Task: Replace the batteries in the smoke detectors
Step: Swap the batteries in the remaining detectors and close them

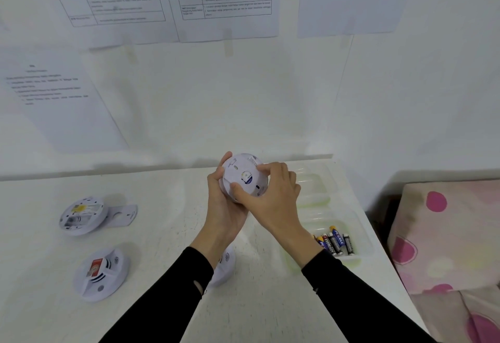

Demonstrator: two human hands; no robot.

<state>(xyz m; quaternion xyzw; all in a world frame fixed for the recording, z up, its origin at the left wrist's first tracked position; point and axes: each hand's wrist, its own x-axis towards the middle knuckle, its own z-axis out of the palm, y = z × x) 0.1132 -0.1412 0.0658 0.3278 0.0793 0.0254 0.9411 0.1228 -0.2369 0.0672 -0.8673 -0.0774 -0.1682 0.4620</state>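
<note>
Near the centre of the frame both hands hold one round white smoke detector (243,176) above the white counter (167,234), its flat back turned up toward the camera. The left hand (224,204) cups it from below and the left side, fingers wrapped around the rim. The right hand (270,196) pinches its right edge, thumb on the back face and fingers over the top.

Three more detectors lie on the counter: one open-backed at left (81,215) resting against a flat white bracket (124,214), one at lower left (101,273), and one partly hidden under the left wrist (224,267).

At right a clear plastic tray (319,193) holds about five batteries (336,242) in its nearest compartment.
</note>
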